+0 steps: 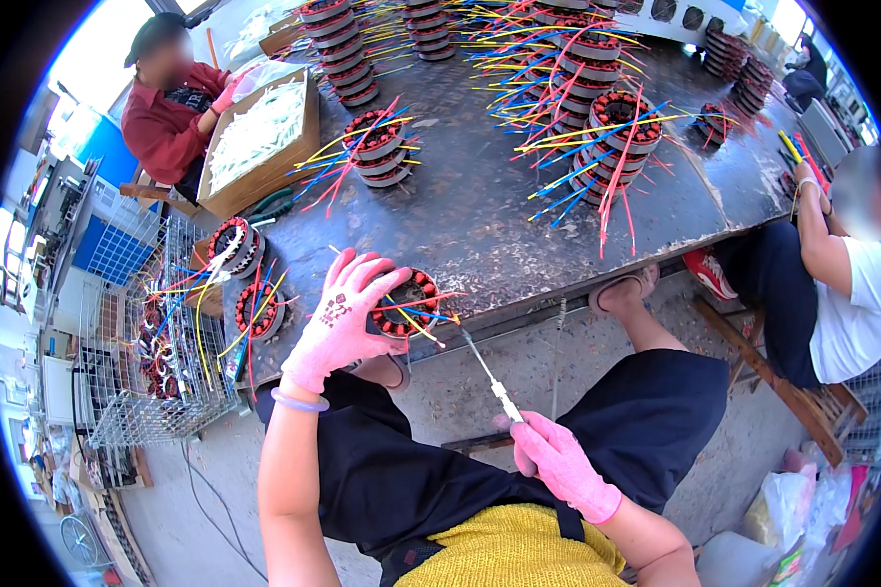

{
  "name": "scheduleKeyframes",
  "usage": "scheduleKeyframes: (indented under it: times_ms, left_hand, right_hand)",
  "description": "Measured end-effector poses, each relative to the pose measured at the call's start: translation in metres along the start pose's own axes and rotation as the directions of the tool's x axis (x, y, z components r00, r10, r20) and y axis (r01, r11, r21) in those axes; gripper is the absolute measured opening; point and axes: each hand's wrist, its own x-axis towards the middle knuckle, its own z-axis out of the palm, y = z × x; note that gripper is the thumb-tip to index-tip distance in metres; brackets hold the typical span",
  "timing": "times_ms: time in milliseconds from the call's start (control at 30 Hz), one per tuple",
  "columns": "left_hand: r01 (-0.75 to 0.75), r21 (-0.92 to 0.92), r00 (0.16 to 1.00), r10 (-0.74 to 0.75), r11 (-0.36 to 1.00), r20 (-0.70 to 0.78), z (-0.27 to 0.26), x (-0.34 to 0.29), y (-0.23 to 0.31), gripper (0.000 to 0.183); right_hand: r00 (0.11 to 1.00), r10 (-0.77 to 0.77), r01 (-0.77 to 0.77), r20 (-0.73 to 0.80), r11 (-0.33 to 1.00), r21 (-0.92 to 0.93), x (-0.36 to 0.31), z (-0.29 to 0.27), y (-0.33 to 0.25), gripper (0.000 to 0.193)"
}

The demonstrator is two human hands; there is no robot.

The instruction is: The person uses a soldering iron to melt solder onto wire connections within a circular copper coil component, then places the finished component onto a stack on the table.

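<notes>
My left hand [347, 318], in a pink glove, wraps thumb and fingers round the side of a ring-shaped motor stator [408, 301] at the table's near edge. Red windings line this stator, and red, yellow and blue lead wires stick out toward the right. In my right hand [566, 465], also gloved in pink, is a slim hand tool [499, 389] with a white handle and a thin metal shaft; its exact kind is unclear. The shaft's tip is at the ends of the lead wires [452, 320]. Left of my left hand sit two more stators [261, 311] [237, 247].
Stacks of wired stators [612, 147] [377, 147] stand on the dark metal table [460, 220]. A cardboard box [259, 147] of white pieces is at the far left, beside a seated co-worker [171, 108]. Another person [842, 284] sits at right. A wire cage [152, 411] stands left.
</notes>
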Motion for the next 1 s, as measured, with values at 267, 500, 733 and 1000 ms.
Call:
scheduleKeyframes:
  times_ms: [267,500,733,1000]
  left_hand:
    - [-0.002,0.004,1.000,0.002,1.000,0.010,-0.0017,-0.0004,0.0009,0.091]
    - [-0.008,0.007,1.000,0.008,1.000,0.001,-0.0006,0.0002,-0.0001,0.091]
    - [-0.020,-0.008,1.000,0.020,1.000,-0.024,0.0002,0.0004,-0.0005,0.091]
    - [-0.013,0.010,0.999,0.014,1.000,-0.031,0.0009,-0.0002,0.0003,0.091]
  right_hand:
    - [1.000,0.008,-0.008,-0.007,1.000,0.008,-0.0004,0.0009,-0.0011,0.036]
    - [1.000,-0.010,0.010,0.003,0.999,0.044,0.0008,-0.0002,0.0043,0.037]
    - [1.000,0.020,-0.018,-0.009,0.991,0.129,-0.0009,0.0020,0.0001,0.037]
    - [1.000,0.001,-0.001,-0.005,1.000,0.019,-0.0008,-0.0005,-0.0034,0.038]
